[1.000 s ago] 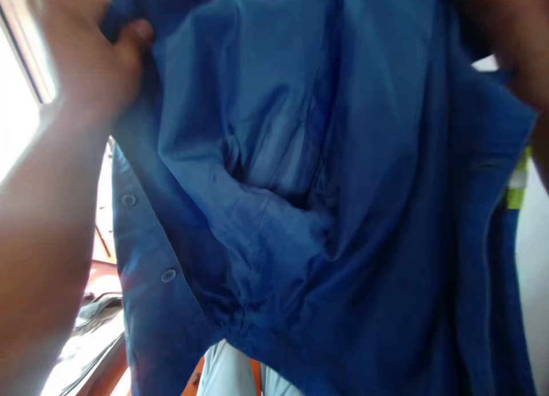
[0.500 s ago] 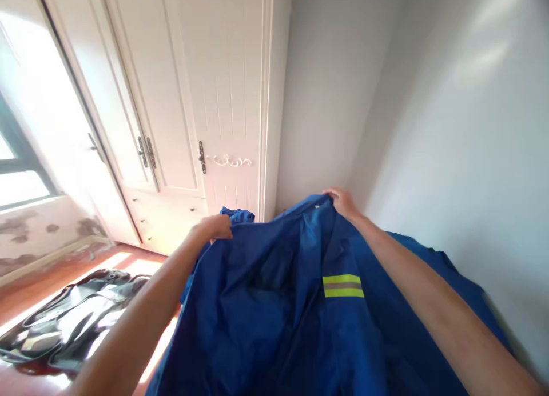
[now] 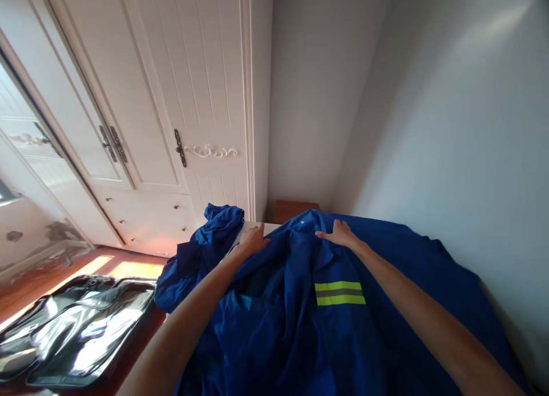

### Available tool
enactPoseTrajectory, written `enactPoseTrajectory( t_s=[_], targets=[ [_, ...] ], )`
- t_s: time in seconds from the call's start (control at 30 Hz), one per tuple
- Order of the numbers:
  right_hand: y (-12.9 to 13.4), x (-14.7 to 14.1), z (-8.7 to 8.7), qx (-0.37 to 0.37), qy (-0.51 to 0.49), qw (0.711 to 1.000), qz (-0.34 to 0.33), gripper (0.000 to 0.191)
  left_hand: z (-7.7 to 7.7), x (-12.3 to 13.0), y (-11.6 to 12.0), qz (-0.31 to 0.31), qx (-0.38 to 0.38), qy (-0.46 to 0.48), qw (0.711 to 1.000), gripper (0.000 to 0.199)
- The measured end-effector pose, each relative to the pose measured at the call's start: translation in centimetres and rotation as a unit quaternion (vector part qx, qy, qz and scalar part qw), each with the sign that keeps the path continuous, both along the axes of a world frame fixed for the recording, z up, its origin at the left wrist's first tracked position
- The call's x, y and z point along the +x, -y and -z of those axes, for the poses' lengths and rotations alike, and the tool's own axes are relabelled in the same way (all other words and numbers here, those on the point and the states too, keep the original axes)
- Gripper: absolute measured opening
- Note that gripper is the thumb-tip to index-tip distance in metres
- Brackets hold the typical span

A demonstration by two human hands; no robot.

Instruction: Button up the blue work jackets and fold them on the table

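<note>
The fingers of the left hand (image 3: 254,240) are open, reaching forward with the thumb apart, over the far left edge of the jacket (image 3: 291,304); whether they touch the cloth is hard to tell. The fingers of the right hand (image 3: 342,234) are open too, at the jacket's far right part, with the thumb stretched out toward the left hand. Neither hand has its fingers closed around the cloth.

The blue jacket lies loosely in folds between and below the two forearms, its near end running out of view. A yellow-green stripe (image 3: 340,293) with a grey middle crosses it, just left of the right forearm. Right of the jacket, a blue cloth (image 3: 398,259) spreads beside the wall (image 3: 463,156).

Left of the left hand is a crumpled blue bundle (image 3: 218,230), and a bit of white surface (image 3: 271,228) shows between it and the jacket. Behind the jacket, a brown wooden piece (image 3: 295,210) stands near the corner.

Farther left, an open black suitcase (image 3: 92,322) lies on the reddish floor (image 3: 122,263), with shiny, partly see-through contents. Behind it rises a white wardrobe (image 3: 150,87) with dark handles (image 3: 180,148), small drawer knobs and a raised scroll ornament (image 3: 211,151).
</note>
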State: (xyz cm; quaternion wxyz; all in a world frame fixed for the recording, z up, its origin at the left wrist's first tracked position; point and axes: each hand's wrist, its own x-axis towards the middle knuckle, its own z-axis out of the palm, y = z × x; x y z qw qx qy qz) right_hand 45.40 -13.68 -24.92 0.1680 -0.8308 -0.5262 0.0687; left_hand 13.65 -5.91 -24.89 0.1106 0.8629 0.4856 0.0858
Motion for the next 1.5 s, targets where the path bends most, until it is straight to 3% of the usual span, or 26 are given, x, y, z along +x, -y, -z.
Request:
enactPoseTrajectory(
  t_s=[0.13,0.27,0.33,0.4,0.47,0.57,0.63,0.67,0.73,0.8,0.93,1.03,1.17,1.23,1.33,1.4,1.5],
  targets=[
    [3.3,0.0,1.5,0.062,-0.043,0.996,0.041,0.089,2.0,1.1,-2.0,-0.001,-0.046,0.014,0.999,0.053],
    [5.6,0.1,1.8,0.124,-0.259,0.958,0.0,0.039,1.9,1.0,-3.1,0.013,-0.072,0.054,0.996,0.032],
    [6.0,-0.2,1.5,0.131,-0.33,0.935,-0.017,0.028,0.9,0.6,-3.1,0.015,-0.078,0.076,0.994,0.027],
    [6.0,-0.8,1.0,0.129,-0.362,0.923,-0.008,0.028,-0.4,-0.1,-2.8,0.005,-0.068,0.101,0.993,0.028],
    [5.8,-1.4,0.1,0.136,-0.406,0.904,-0.002,0.027,-2.1,-1.1,-1.9,-0.018,-0.016,0.132,0.991,0.028],
    [5.2,-1.2,-1.9,0.206,-0.521,0.828,-0.007,0.022,-4.6,-3.2,-0.1,-0.045,0.125,0.164,0.977,0.024],
    [4.9,-0.3,-3.6,0.264,-0.572,0.776,0.032,0.018,-6.1,-4.9,1.3,-0.048,0.215,0.161,0.962,0.021],
    [4.8,0.3,-4.3,0.286,-0.575,0.764,0.061,0.016,-6.7,-5.9,1.9,-0.05,0.249,0.155,0.955,0.019],
    [4.7,1.4,-5.5,0.303,-0.547,0.774,0.095,0.016,-7.6,-7.6,2.8,-0.059,0.295,0.138,0.944,0.014],
    [4.7,2.1,-6.1,0.285,-0.5,0.814,0.082,0.015,-8.2,-8.8,3.6,-0.055,0.313,0.126,0.94,0.007],
    [5.0,2.2,-5.9,0.258,-0.378,0.887,0.066,0.014,-8.6,-9.9,4.7,0.008,0.237,0.158,0.958,0.005],
    [5.7,1.9,-5.6,0.282,-0.335,0.896,0.078,0.026,-8.9,-10.0,5.5,0.003,0.165,0.157,0.974,0.013],
    [7.6,1.0,-6.1,0.261,-0.363,0.893,0.051,0.052,-9.5,-10.6,6.5,0.013,0.16,0.135,0.978,0.037],
    [8.9,0.2,-6.6,0.217,-0.392,0.894,-0.003,0.076,-9.8,-11.0,6.8,0.012,0.188,0.099,0.977,0.038],
    [10.4,-0.6,-6.9,0.142,-0.373,0.908,-0.125,0.104,-10.2,-11.5,6.9,0.016,0.226,0.031,0.974,0.021],
    [10.9,-0.7,-6.7,0.11,-0.28,0.937,-0.177,0.097,-10.4,-11.7,6.8,0.019,0.242,-0.007,0.97,0.022],
    [10.9,-0.1,-6.1,0.084,-0.102,0.97,-0.202,0.064,-10.6,-12.0,6.3,0.025,0.266,-0.034,0.963,0.032]
  ],
)
